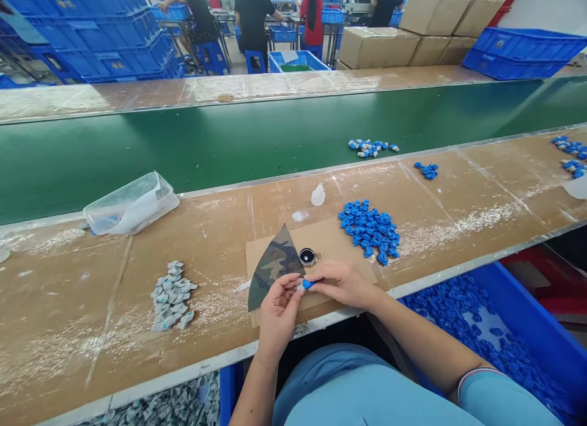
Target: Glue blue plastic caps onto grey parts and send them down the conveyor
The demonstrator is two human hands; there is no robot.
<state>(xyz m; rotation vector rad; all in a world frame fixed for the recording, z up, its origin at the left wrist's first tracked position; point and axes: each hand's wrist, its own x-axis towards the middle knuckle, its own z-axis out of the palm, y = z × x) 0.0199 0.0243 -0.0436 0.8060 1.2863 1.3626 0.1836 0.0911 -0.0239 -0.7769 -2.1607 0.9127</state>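
Note:
My left hand (282,305) pinches a small whitish-grey piece between thumb and fingers, partly hidden. In the fingers of my right hand (346,283) is a small blue plastic piece (307,283), which meets the grey one. Both hands are over a cardboard sheet (337,233) near the table's front edge. Just beyond them stands a small round black-topped container (307,256), beside a camouflage-patterned cloth piece (277,264). A pile of blue pieces (370,229) lies to the right. Off to the left is a heap of grey pieces (173,296).
A clear plastic tub (132,206) lies at the table's far left edge. Behind runs a green conveyor belt (257,142) carrying a cluster of blue-and-white pieces (370,147). Below the front edge, a blue bin (527,316) holds blue pieces. Other people work in the background.

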